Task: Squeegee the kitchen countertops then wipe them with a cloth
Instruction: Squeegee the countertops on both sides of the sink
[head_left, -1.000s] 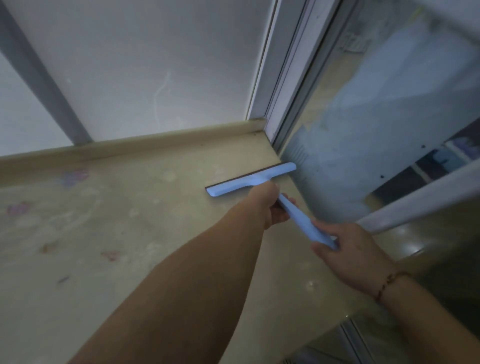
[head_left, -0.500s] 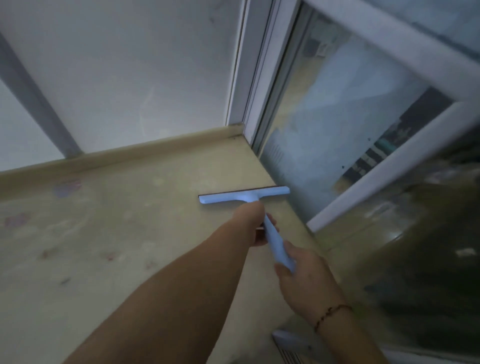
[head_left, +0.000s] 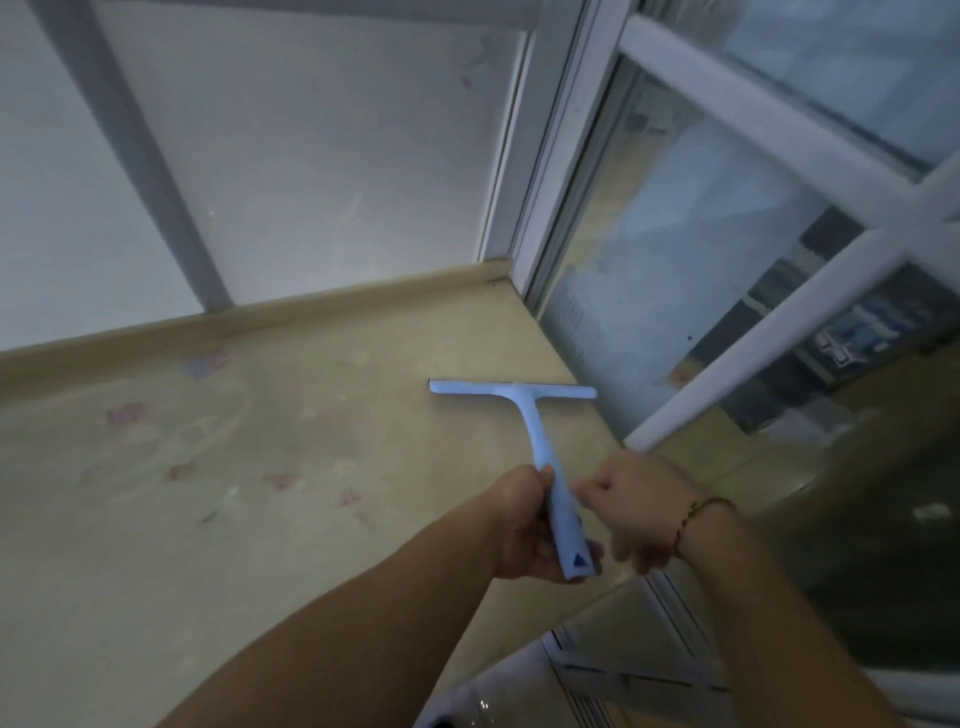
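Blue squeegee (head_left: 540, 441) gripped by left hand (head_left: 524, 525), blade flat on bench (head_left: 260, 519) for scraping; right hand (head_left: 639, 504) loose alongside, holding nothing.

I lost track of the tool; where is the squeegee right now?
In the head view the squeegee lies right of centre, blade on the countertop near the glass door, its handle gripped by the left hand, right hand alongside.

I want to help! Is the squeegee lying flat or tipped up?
Tipped up: squeegee blade on the counter, handle raised in the left hand.
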